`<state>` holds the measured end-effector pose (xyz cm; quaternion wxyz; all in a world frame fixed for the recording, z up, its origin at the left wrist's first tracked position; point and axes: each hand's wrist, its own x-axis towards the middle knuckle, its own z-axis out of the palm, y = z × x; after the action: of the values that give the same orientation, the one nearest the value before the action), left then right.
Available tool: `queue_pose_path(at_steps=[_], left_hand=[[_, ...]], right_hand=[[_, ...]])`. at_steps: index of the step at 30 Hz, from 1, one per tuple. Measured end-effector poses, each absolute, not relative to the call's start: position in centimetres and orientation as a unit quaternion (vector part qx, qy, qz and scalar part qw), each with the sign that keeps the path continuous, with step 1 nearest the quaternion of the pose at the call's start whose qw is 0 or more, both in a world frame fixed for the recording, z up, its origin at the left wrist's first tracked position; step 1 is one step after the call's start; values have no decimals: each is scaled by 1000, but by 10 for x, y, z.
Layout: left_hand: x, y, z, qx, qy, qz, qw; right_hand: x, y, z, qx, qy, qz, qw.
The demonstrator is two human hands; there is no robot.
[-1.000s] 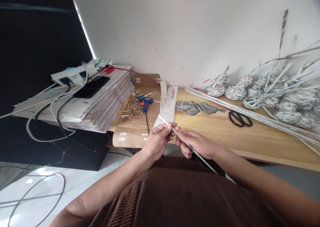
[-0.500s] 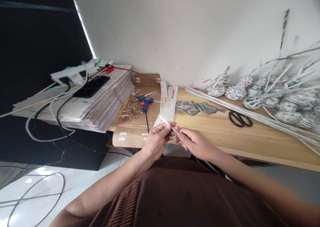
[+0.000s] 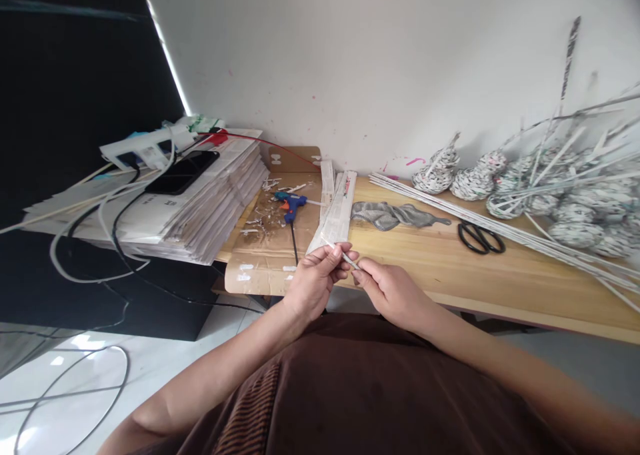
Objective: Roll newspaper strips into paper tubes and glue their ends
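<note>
Between my two hands runs a thin, pale paper tube (image 3: pixel 349 260), slanting down to the right in front of the table edge. My left hand (image 3: pixel 316 276) pinches it between thumb and fingers near its upper tip, which pokes out past the thumb. My right hand (image 3: pixel 393 291) is closed round the lower part; its fingertips are partly hidden. Just beyond the tube lie flat strips of printed paper (image 3: pixel 341 208). A blue hot glue gun (image 3: pixel 294 208) rests on a cardboard sheet (image 3: pixel 260 268), among paper scraps.
Left stands a tall paper stack (image 3: pixel 220 205) bearing a phone (image 3: pixel 183 173), a power strip (image 3: pixel 150 149) and cables. Toward the right are a grey cloth (image 3: pixel 395 215), black-handled scissors (image 3: pixel 481 238), long paper tubes (image 3: pixel 450 208) and several woven paper shapes (image 3: pixel 471 179).
My right hand has shifted slightly and its fingers have curled in more around the tube. The tube's tip sticks out a little less past my left thumb.
</note>
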<state>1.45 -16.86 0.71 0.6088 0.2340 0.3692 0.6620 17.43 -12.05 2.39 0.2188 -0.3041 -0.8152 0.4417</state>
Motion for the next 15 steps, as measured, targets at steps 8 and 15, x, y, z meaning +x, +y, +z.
queue_pose_path(at_steps=[8,15], left_hand=[[14,-170,7,225,369,656,618],[12,-167,7,231,381,663,601]], right_hand=[[175,-108,14,-240,-645,719,94],[173,-119,25,-308,-812,436,236]])
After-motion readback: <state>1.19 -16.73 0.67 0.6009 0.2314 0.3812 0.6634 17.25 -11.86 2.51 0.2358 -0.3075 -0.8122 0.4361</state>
